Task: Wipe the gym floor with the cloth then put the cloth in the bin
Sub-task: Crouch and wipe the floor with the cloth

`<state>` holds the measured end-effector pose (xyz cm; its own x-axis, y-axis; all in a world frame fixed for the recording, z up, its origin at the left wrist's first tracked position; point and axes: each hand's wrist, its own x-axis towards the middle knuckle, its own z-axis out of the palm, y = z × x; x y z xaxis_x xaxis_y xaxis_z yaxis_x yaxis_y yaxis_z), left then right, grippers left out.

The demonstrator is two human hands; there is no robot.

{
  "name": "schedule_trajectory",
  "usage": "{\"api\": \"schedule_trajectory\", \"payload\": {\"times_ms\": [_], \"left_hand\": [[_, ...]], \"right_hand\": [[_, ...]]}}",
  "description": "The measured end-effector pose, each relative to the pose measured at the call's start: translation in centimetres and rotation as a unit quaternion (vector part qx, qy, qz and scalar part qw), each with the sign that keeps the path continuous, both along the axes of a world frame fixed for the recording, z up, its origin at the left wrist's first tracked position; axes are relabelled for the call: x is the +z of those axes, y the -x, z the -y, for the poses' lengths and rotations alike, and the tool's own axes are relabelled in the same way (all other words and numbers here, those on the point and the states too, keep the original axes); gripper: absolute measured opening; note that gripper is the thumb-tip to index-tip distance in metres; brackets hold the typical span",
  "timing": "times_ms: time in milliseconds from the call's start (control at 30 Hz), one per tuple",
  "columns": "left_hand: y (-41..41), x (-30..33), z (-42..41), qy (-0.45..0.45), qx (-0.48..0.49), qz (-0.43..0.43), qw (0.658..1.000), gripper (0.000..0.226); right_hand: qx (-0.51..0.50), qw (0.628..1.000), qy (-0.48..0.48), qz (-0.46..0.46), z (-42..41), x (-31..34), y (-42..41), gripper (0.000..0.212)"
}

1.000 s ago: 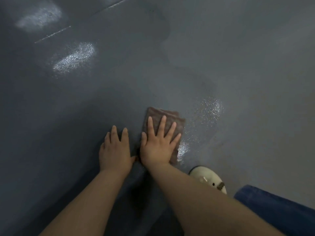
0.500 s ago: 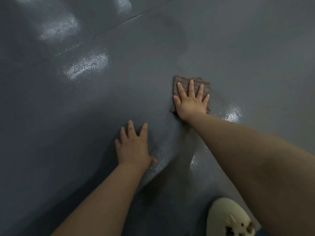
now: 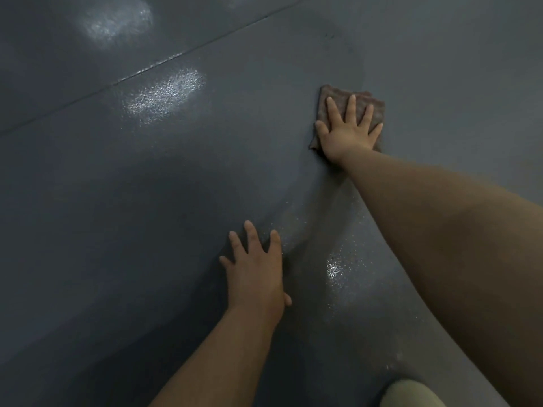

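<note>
Two hands show, and one cloth; the right hand (image 3: 348, 133) lies flat on the brown cloth (image 3: 333, 98) with its fingers straight and spread, pressing it against the grey gym floor (image 3: 147, 201) in the upper right of the view, the arm stretched out long from the lower right corner; the cloth looks folded, its far edge and left edge showing past the fingertips while the palm covers its near part; the left hand (image 3: 257, 274) rests flat on the bare floor nearer the person, fingers straight and slightly apart, thumb tucked toward the right, holding nothing and well apart from the cloth; the two hands are well apart from each other, the left one low and central, the right one far and to the right; one thin seam line (image 3: 164, 61) crosses the floor diagonally in the upper left; three bright speckled patches of reflected light sit on the floor, one above the seam, one just below it, and a smaller one between the two forearms; a darker, duller band of floor curves from the cloth down toward the left hand; one pale, rounded shoe tip (image 3: 410, 395) shows at the bottom edge, partly cut off by the frame.
</note>
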<state>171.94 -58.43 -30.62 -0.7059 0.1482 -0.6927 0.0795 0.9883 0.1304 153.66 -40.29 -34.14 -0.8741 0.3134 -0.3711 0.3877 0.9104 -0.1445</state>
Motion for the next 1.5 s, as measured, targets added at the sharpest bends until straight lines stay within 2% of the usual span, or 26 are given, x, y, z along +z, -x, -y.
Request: {"api": "schedule_trajectory", "payload": {"times_ms": [167, 333, 433, 600, 667, 767, 867, 933, 1000, 1133, 1233, 1300, 1333, 1400, 1467, 1500], "left_hand": [[-0.2, 0.1, 0.5, -0.006, -0.006, -0.015, 1.000, 0.114], [-2.6, -0.1, 2.0, -0.044, 0.007, -0.065, 0.997, 0.097], [-5.6, 0.1, 2.9, -0.037, 0.021, -0.070, 0.997, 0.096], [-10.2, 0.4, 5.5, 0.003, 0.054, -0.063, 0.997, 0.099], [-11.7, 0.5, 6.7, 0.022, 0.076, -0.065, 0.995, 0.102], [-13.7, 0.6, 8.2, 0.044, 0.106, -0.068, 0.991, 0.104], [-15.4, 0.6, 9.4, 0.069, 0.141, -0.053, 0.986, 0.108], [-16.0, 0.6, 9.8, 0.069, 0.163, -0.025, 0.984, 0.113], [-16.1, 0.5, 9.9, 0.050, 0.174, -0.005, 0.983, 0.114], [-15.5, 0.4, 10.0, 0.028, 0.180, 0.002, 0.983, 0.115], [-15.5, 0.3, 10.2, 0.014, 0.183, 0.005, 0.983, 0.114], [-15.5, 0.3, 10.2, 0.009, 0.181, 0.007, 0.983, 0.115], [-15.5, 0.2, 10.3, 0.006, 0.179, 0.006, 0.984, 0.115], [-15.7, 0.2, 10.8, -0.012, 0.176, 0.001, 0.984, 0.112], [-16.2, 0.2, 11.8, -0.045, 0.170, -0.011, 0.984, 0.107], [-16.6, 0.4, 12.6, -0.058, 0.164, -0.015, 0.985, 0.105]], "right_hand": [[-0.042, 0.999, 0.006, -0.005, -0.5, 0.1, -4.7, 0.055], [-0.103, 0.995, -0.007, -0.006, -1.4, 0.0, -12.7, 0.055], [-0.153, 0.988, -0.004, 0.003, -1.1, 0.0, -17.1, 0.055], [-0.197, 0.980, 0.005, -0.010, 5.7, -0.4, -24.1, 0.058], [-0.139, 0.990, 0.013, -0.012, 10.2, -0.3, -26.4, 0.059], [0.072, 0.996, 0.055, 0.002, 15.6, 0.3, -29.7, 0.059], [0.286, 0.957, 0.055, 0.003, 16.2, 0.4, -30.8, 0.056], [0.341, 0.940, 0.034, -0.011, 14.5, 0.1, -30.0, 0.056], [0.310, 0.950, 0.017, -0.006, 12.3, 0.0, -29.3, 0.054], [0.054, 0.998, -0.016, -0.007, 9.5, -0.3, -30.1, 0.054], [-0.095, 0.995, -0.015, 0.003, 11.4, -0.3, -31.6, 0.055], [-0.115, 0.993, 0.001, 0.021, 14.2, 0.0, -32.6, 0.057], [-0.086, 0.996, 0.004, 0.026, 15.6, -0.1, -33.3, 0.057], [0.042, 0.999, -0.002, -0.023, 18.0, -0.6, -34.8, 0.056], [0.198, 0.979, 0.014, -0.045, 19.4, -0.4, -35.6, 0.055], [0.286, 0.958, 0.002, -0.024, 19.6, -0.3, -35.4, 0.056]]}}
